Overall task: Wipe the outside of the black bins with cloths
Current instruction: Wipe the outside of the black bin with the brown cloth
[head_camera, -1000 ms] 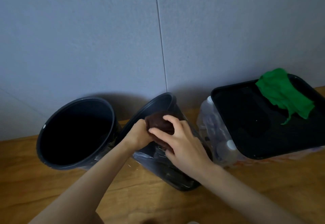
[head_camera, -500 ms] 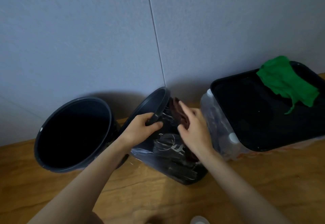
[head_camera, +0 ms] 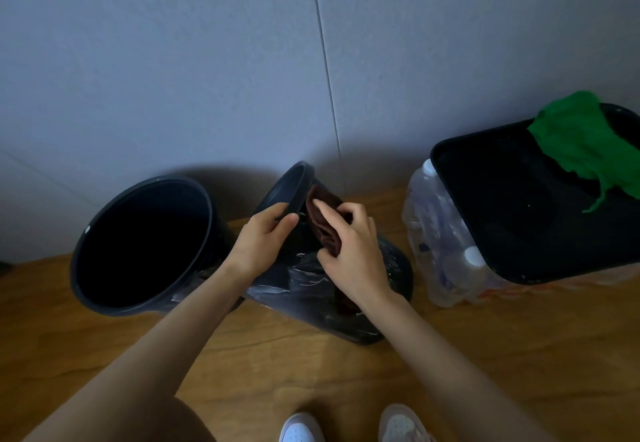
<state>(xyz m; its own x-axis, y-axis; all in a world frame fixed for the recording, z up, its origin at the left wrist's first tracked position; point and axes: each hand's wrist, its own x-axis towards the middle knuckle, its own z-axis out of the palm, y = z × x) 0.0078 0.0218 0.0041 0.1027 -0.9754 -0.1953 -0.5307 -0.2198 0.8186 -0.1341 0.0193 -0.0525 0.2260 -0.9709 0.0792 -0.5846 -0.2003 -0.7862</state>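
Observation:
Two round black bins stand on the wooden floor by the wall. The left bin is upright and open. The middle bin is tipped to the left, with glossy plastic film round its lower side. My left hand grips its rim. My right hand holds a dark brown cloth against the bin's outer wall just under the rim; part of the cloth hangs below my wrist.
A rectangular black bin at the right has a green cloth draped over its far corner. A shrink-wrapped pack of clear bottles leans against it. The grey wall is close behind. My shoes show at the bottom.
The middle bin has been tipped further left as my left hand took its rim. My right hand slid the brown cloth from the top round to the bin's right outer side.

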